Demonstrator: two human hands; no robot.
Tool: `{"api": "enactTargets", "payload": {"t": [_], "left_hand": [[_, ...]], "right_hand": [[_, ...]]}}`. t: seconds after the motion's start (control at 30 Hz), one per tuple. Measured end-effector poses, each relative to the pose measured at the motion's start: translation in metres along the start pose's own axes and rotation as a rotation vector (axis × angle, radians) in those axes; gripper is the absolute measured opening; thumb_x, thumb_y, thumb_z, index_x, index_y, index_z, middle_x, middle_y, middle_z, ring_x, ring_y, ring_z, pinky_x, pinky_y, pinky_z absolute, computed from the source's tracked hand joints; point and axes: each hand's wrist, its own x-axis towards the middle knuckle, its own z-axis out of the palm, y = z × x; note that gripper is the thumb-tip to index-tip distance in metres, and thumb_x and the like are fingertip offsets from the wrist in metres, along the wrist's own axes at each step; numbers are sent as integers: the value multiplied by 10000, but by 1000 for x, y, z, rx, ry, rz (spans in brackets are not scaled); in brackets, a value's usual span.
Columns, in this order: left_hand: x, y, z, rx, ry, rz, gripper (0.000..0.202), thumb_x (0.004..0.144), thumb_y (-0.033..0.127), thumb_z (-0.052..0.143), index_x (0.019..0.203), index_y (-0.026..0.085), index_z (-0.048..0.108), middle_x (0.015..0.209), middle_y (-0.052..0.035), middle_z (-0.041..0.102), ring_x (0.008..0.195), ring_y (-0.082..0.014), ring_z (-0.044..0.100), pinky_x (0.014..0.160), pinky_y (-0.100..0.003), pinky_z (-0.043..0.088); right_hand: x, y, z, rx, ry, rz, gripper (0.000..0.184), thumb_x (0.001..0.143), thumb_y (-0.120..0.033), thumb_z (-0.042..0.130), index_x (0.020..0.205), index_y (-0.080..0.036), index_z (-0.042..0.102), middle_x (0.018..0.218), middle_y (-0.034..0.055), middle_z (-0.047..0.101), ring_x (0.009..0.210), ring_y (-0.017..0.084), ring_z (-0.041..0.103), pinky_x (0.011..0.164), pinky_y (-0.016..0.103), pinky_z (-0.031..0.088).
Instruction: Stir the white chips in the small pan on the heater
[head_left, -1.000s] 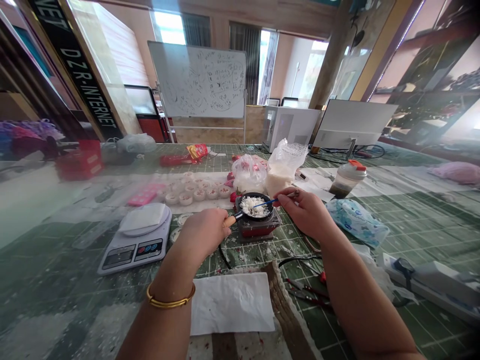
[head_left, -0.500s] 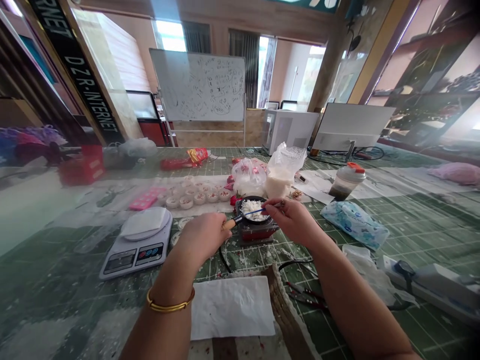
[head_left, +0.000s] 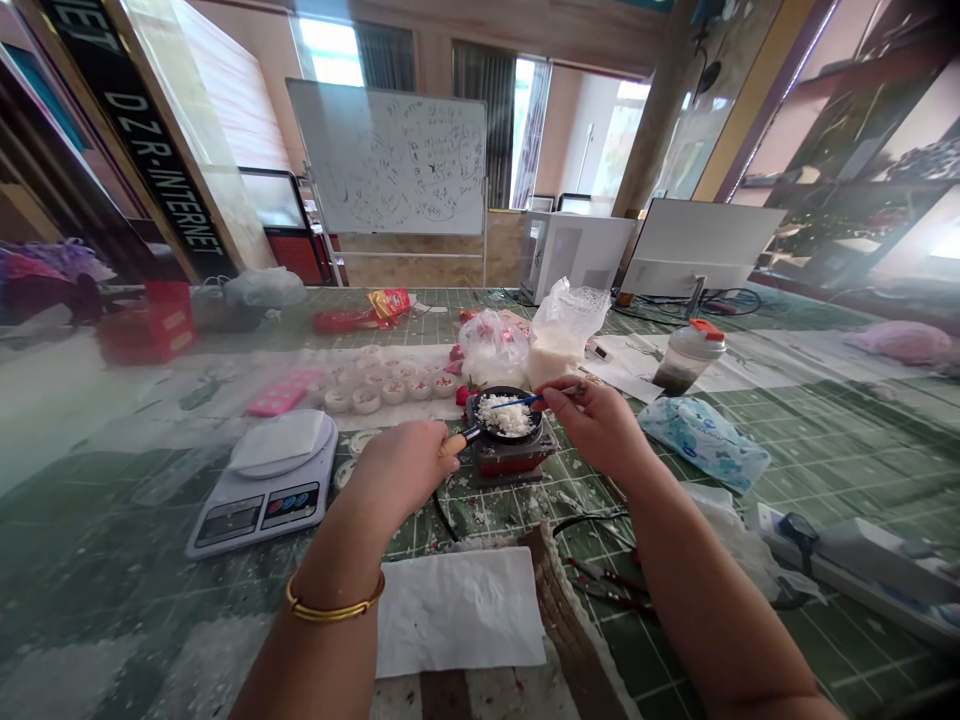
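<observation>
The left hand (head_left: 409, 465) has its grip closed around the wooden handle of a small black pan (head_left: 527, 435), which sits on a little red burner (head_left: 510, 458) near the middle of the green bench (head_left: 825, 430). The right hand (head_left: 600, 425) pinches a thin blue stick (head_left: 517, 402) in a narrow fingertip grip, with the stick's far end in the white flakes (head_left: 504, 414) heaped in the pan. A kitchen scale (head_left: 262, 480) stands to the left, a white sheet (head_left: 459, 610) lies nearer the person, and two plastic bags (head_left: 559, 335) stand just behind the pan.
</observation>
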Motion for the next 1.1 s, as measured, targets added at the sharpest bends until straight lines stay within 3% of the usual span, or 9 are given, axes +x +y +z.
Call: {"api": "enactTargets", "payload": {"t": [0.13, 0.3, 0.5, 0.67, 0.83, 1.0, 1.1], "left_hand": [[2, 1, 2, 16, 1, -6, 189, 730, 406, 472, 721, 234, 550, 733, -14, 637, 687, -193, 579, 497, -249, 276], [0, 0, 1, 20, 1, 9, 220, 747, 424, 465, 758, 233, 572, 762, -28, 643, 708, -198, 589, 512, -254, 293], [0, -2, -2, 32, -11, 22, 233, 752, 417, 480, 805, 218, 587, 791, -48, 647, 704, -190, 585, 548, -253, 338], [1, -4, -2, 32, 0, 19, 233, 756, 420, 493, 790, 210, 587, 795, -49, 646, 717, -187, 590, 553, -248, 348], [1, -3, -2, 30, -8, 23, 232, 755, 417, 474, 794, 217, 584, 774, -43, 642, 690, -195, 583, 541, -259, 342], [0, -2, -2, 33, 6, 18, 215, 751, 406, 475, 774, 217, 576, 782, -42, 641, 699, -199, 583, 526, -256, 323], [0, -3, -2, 27, 15, 19, 213, 754, 406, 476, 763, 215, 569, 758, -38, 637, 676, -191, 581, 514, -251, 311]], "right_hand": [[2, 2, 10, -14, -104, -39, 306, 820, -401, 433, 929, -192, 628, 801, 33, 697, 649, 150, 593, 570, 253, 400], [4, 7, 11, -43, 47, -19, 294, 821, -385, 433, 893, -179, 629, 777, 40, 693, 690, 160, 600, 605, 256, 401], [5, 7, 15, -159, -27, -59, 310, 826, -385, 412, 905, -190, 640, 775, 39, 685, 685, 162, 590, 600, 254, 390], [10, 13, 14, -134, 112, 4, 323, 818, -407, 420, 890, -169, 627, 767, 48, 689, 675, 163, 588, 598, 253, 394], [12, 15, 13, -128, -26, 8, 339, 816, -425, 416, 911, -185, 636, 744, 36, 687, 617, 156, 579, 541, 247, 378], [13, 18, 9, -99, 87, 17, 329, 818, -414, 424, 904, -170, 627, 776, 45, 691, 697, 167, 602, 611, 257, 402], [13, 17, 12, -102, 6, -9, 333, 819, -409, 422, 938, -177, 629, 776, 43, 688, 701, 170, 600, 606, 259, 405]]}}
